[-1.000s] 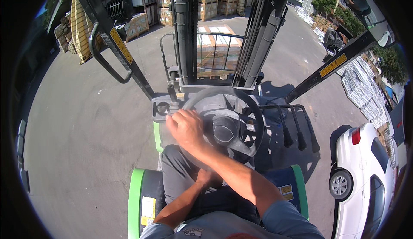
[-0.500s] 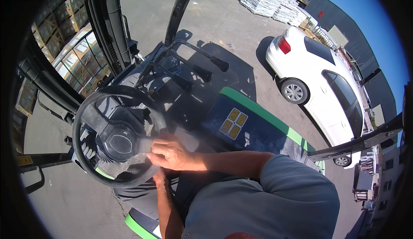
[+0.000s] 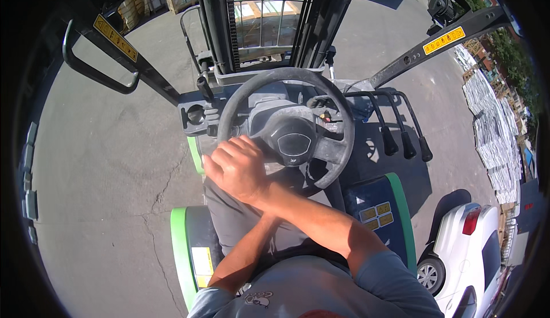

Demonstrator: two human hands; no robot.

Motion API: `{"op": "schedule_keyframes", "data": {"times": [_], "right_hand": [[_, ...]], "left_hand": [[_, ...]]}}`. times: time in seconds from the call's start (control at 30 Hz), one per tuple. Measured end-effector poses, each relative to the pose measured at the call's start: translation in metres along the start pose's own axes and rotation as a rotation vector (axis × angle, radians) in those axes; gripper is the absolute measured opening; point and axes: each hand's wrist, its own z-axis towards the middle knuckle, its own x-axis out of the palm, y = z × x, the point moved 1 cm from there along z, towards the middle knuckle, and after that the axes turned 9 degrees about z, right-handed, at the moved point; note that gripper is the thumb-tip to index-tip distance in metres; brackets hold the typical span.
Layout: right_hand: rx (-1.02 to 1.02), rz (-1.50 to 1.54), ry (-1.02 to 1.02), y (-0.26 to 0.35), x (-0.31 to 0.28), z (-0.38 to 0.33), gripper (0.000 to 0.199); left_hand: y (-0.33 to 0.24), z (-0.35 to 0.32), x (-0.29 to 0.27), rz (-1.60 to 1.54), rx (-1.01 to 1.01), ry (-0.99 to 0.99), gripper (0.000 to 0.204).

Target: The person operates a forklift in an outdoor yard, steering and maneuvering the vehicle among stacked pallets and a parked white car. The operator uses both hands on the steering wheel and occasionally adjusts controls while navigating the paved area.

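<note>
Head view: right hand (image 3: pixel 236 170) laid over a steering wheel's (image 3: pixel 294 144) near-left rim

The wheel is set centrally, beyond the lap. Its rim is covered by bent fingers; since their undersides are hidden, it cannot be told whether the grip is clenched. The left forearm (image 3: pixel 245 254) is crossed by the right; the left hand is hidden, so its grip cannot be told. Three black-knobbed levers (image 3: pixel 408 147) are mounted to the right, one upright lever (image 3: pixel 204 89) to the left. Farther off, a crate (image 3: pixel 270 23) is seen between black mast columns (image 3: pixel 216 29). A white car (image 3: pixel 467 255) is parked near right.
</note>
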Motion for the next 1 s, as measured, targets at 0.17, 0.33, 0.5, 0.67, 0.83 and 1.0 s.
{"op": "schedule_keyframes", "data": {"times": [0.17, 0.33, 0.5, 0.67, 0.83, 1.0], "right_hand": [[-0.057, -0.014, 0.003, -0.082, -0.044, 0.092, 0.028], [0.173, 0.008, -0.016, -0.186, -0.11, 0.128, 0.026], [0.495, -0.018, -0.269, -0.225, -0.191, 0.094, 0.039], [0.429, 0.254, -0.005, -0.152, -0.211, -0.038, 0.023], [0.087, 0.135, 0.345, -0.103, -0.119, -0.03, 0.019], [-0.074, 0.21, 0.307, -0.102, -0.052, 0.06, 0.023]], "left_hand": [[-0.017, 0.057, 0.042, 0.684, 0.099, 0.044, 0.03], [-0.014, 0.118, 0.076, 0.066, -0.158, -0.225, 0.041], [-0.047, 0.14, 0.065, 0.139, -0.244, -0.143, 0.023], [-0.094, 0.127, 0.04, -0.195, -0.261, -0.25, 0.022], [-0.109, 0.119, 0.018, -0.482, -0.2, -0.152, 0.027], [-0.105, 0.128, 0.012, -0.476, -0.037, -0.147, 0.029]]}}
